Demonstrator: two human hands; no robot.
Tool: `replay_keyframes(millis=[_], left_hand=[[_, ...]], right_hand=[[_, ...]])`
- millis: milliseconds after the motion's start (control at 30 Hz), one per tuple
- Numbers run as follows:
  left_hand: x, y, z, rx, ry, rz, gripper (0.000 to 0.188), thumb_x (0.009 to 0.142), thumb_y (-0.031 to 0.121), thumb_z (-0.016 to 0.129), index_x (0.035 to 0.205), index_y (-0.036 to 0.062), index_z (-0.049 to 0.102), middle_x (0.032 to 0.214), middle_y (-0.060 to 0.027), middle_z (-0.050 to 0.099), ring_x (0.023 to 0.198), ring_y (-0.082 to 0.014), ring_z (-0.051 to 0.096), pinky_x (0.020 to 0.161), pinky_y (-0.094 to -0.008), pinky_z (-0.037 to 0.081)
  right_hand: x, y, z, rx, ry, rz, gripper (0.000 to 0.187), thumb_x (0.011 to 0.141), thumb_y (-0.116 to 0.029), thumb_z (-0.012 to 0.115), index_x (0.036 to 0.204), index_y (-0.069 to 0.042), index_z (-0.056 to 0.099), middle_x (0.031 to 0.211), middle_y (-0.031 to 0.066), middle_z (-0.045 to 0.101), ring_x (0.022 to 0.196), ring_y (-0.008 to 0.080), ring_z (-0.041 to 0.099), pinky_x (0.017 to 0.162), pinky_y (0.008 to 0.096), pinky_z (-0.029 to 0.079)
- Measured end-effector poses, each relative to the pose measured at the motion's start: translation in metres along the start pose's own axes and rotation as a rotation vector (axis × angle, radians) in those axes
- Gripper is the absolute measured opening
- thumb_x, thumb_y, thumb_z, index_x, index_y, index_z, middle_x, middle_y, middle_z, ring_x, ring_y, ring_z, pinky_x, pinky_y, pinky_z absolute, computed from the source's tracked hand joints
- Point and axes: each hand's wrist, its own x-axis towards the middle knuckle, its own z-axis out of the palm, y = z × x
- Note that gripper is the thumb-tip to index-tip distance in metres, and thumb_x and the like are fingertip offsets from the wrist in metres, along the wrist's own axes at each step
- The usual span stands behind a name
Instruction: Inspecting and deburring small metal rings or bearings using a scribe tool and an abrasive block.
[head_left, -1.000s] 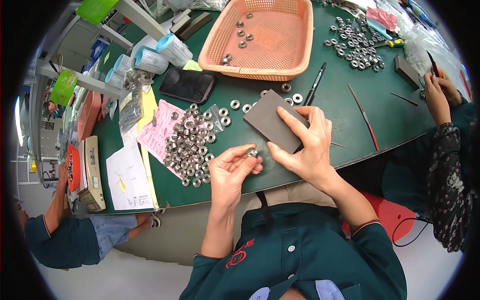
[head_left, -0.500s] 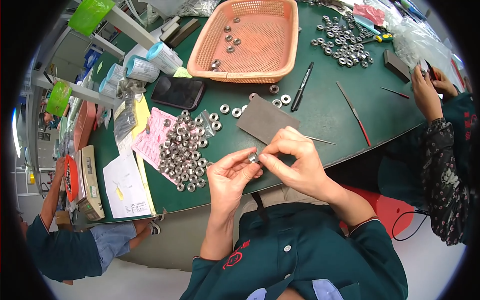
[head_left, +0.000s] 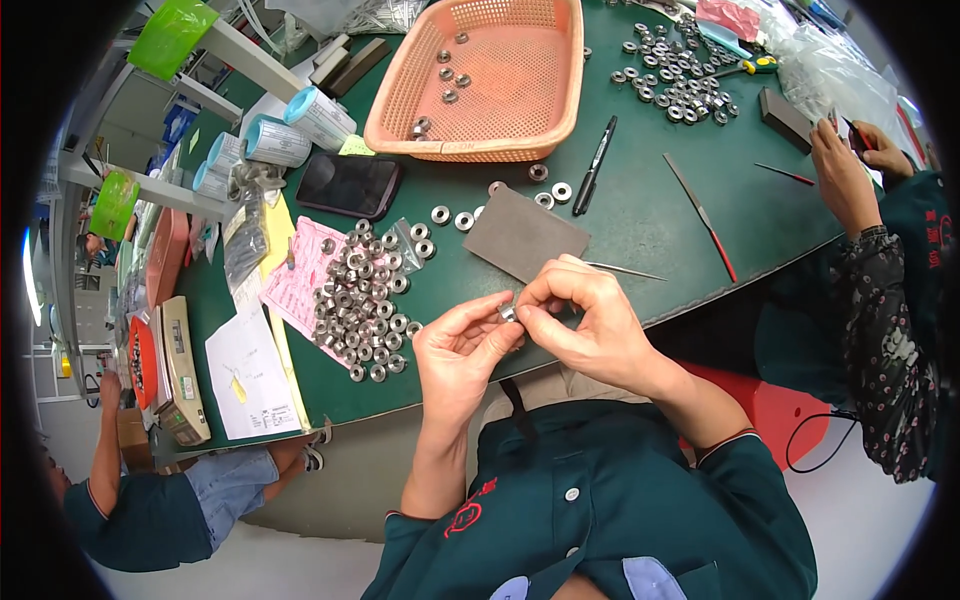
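My left hand (head_left: 458, 350) pinches a small metal ring (head_left: 508, 313) between thumb and fingers, near the front edge of the worktop (head_left: 645, 235). My right hand (head_left: 590, 320) has fingertips at its right side; whether they grip, I cannot tell. Grey block (head_left: 525, 233) just beyond. Ring pile (head_left: 365, 300) leftward, partly on pink paper (head_left: 288, 290).
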Motion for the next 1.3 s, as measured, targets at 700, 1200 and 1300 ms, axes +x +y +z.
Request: replay_keyframes(millis=[700, 1200, 1300], left_hand=[[0.005, -0.013, -0.018, -0.434, -0.071, -0.208, 0.027, 0.089, 0.013, 0.054, 0.111, -0.0023, 0.051, 0.086, -0.0109, 0.061, 0.072, -0.0147, 0.059, 0.066, -0.024, 0.047], [0.004, -0.012, -0.022, -0.475, -0.041, -0.262, 0.031, 0.091, 0.02, 0.051, 0.111, -0.0042, 0.052, 0.086, -0.0102, 0.061, 0.073, -0.0137, 0.058, 0.065, -0.0243, 0.047], [0.004, -0.011, -0.021, -0.457, -0.023, -0.245, 0.03, 0.091, 0.019, 0.051, 0.111, -0.0035, 0.051, 0.087, -0.0105, 0.061, 0.074, -0.0137, 0.058, 0.067, -0.0241, 0.047]], right_hand=[[0.0, 0.007, -0.017, -0.643, 0.25, -0.223, 0.033, 0.064, -0.007, 0.067, 0.096, -0.003, 0.06, 0.096, 0.0097, 0.055, 0.088, 0.026, 0.05, 0.076, 0.0348, 0.039], [0.004, 0.02, -0.007, -0.794, 0.097, -0.168, 0.064, 0.062, -0.021, 0.073, 0.119, -0.007, 0.049, 0.119, 0.0183, 0.043, 0.107, 0.032, 0.042, 0.088, 0.0421, 0.034], [0.005, 0.023, -0.008, -0.758, 0.102, -0.199, 0.061, 0.061, -0.02, 0.072, 0.117, -0.007, 0.051, 0.116, 0.0187, 0.045, 0.104, 0.0322, 0.044, 0.085, 0.0414, 0.037]])
